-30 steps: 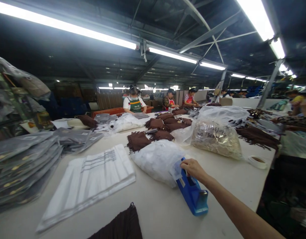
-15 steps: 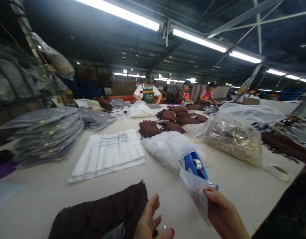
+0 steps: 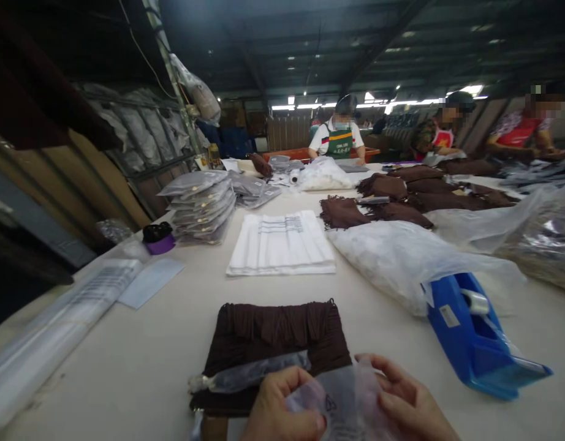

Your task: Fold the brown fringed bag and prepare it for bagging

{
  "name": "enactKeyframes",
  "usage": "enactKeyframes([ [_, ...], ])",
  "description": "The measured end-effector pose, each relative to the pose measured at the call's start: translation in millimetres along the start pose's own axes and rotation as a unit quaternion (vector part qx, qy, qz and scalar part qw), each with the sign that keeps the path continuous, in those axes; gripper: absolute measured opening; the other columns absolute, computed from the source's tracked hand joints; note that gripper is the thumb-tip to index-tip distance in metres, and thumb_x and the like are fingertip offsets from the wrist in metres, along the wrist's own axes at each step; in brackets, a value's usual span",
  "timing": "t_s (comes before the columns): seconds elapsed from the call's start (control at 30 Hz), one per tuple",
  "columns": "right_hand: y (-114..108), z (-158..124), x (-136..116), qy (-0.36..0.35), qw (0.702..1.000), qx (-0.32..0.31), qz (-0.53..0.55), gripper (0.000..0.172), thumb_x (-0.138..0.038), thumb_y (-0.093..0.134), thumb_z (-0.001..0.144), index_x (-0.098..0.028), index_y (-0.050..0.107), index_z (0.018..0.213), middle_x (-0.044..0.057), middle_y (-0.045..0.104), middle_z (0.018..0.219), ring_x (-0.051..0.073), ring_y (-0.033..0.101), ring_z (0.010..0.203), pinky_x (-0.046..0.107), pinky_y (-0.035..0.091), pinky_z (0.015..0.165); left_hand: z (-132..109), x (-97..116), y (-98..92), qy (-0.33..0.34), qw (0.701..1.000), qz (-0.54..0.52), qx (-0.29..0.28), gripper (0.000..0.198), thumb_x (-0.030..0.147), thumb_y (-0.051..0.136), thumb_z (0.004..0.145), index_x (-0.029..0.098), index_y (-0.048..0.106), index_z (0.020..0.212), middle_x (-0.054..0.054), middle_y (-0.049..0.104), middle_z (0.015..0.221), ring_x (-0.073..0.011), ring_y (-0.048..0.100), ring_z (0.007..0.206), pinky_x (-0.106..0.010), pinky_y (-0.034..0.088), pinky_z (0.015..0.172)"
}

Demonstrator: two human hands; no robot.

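Between my hands is a small clear plastic bag [image 3: 340,401] with printed marks. My left hand [image 3: 282,410] pinches its left side between thumb and fingers. At its right edge my right hand [image 3: 404,398] grips the plastic with bent fingers. Just behind them a folded dark brown fringed textile [image 3: 273,331] lies flat on the table. Across that textile rests a narrow, rolled clear plastic packet [image 3: 259,370], partly covered by my left hand. A blue tape dispenser [image 3: 470,343] with a roll of clear tape stands to the right of my right hand.
White printed plastic bags [image 3: 282,245] lie stacked mid-table. A white plastic sack [image 3: 388,260] sits beside the dispenser. Packed grey bags [image 3: 202,208], a purple holder [image 3: 160,245] and long plastic sleeves [image 3: 80,318] are on the left. Brown fringed pieces [image 3: 383,190] lie further back. Co-workers stand beyond.
My right hand has brought the small plastic bag left, away from the dispenser, over the brown textile. My left hand, open before, now pinches it too. The view has turned left.
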State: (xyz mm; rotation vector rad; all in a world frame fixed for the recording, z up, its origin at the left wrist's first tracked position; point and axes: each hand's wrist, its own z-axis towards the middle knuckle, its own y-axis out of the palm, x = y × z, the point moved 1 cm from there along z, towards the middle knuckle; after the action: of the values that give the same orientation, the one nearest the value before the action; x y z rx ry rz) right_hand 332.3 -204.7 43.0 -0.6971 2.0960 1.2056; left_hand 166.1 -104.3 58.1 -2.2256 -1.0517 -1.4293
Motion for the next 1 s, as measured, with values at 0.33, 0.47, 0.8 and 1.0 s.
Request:
enactKeyframes([
  [0.33, 66, 74, -1, -0.086, 0.983, -0.021, -0.162, 0.04, -0.043, 0.075, 0.06, -0.018, 0.059, 0.087, 0.003, 0.066, 0.075, 0.017, 0.062, 0.065, 0.028, 0.05, 0.06, 24, 43, -94.0, 0.129, 0.963, 0.126, 0.2, 0.034, 0.029, 0.063, 0.06, 0.014, 0.054, 0.089, 0.0, 0.061, 0.07, -0.0132, 0.056, 0.06, -0.024, 0.045, 0.055],
  [0.47, 58, 102, 16, -0.152, 0.932, -0.014, -0.328, 0.029, -0.039, 0.064, 0.067, -0.019, 0.057, 0.086, 0.003, 0.066, 0.076, 0.019, 0.061, 0.07, 0.028, 0.048, 0.062, 44, 24, -111.9, 0.174, 0.91, 0.267, 0.266, 0.027, 0.021, 0.059, 0.064, 0.016, 0.056, 0.091, 0.002, 0.055, 0.065, -0.0151, 0.053, 0.061, -0.03, 0.046, 0.062],
  [0.8, 45, 97, 24, -0.189, 0.809, 0.064, -0.553, 0.029, -0.033, 0.056, 0.07, -0.021, 0.057, 0.096, -0.001, 0.059, 0.065, 0.017, 0.056, 0.058, 0.029, 0.045, 0.058, 22, 21, -99.5, 0.358, 0.68, 0.633, 0.092, 0.017, 0.012, 0.049, 0.084, 0.021, 0.062, 0.091, -0.003, 0.06, 0.09, -0.0178, 0.05, 0.083, -0.032, 0.039, 0.071],
  [1.0, 44, 93, 13, -0.376, 0.698, 0.026, -0.609, 0.035, -0.023, 0.053, 0.075, -0.025, 0.06, 0.11, 0.006, 0.059, 0.098, 0.021, 0.057, 0.089, 0.035, 0.048, 0.078, 31, 26, -102.8, 0.235, 0.739, 0.631, 0.039, 0.007, 0.015, 0.059, 0.081, 0.021, 0.062, 0.084, 0.0, 0.06, 0.095, -0.017, 0.05, 0.092, -0.031, 0.039, 0.08],
])
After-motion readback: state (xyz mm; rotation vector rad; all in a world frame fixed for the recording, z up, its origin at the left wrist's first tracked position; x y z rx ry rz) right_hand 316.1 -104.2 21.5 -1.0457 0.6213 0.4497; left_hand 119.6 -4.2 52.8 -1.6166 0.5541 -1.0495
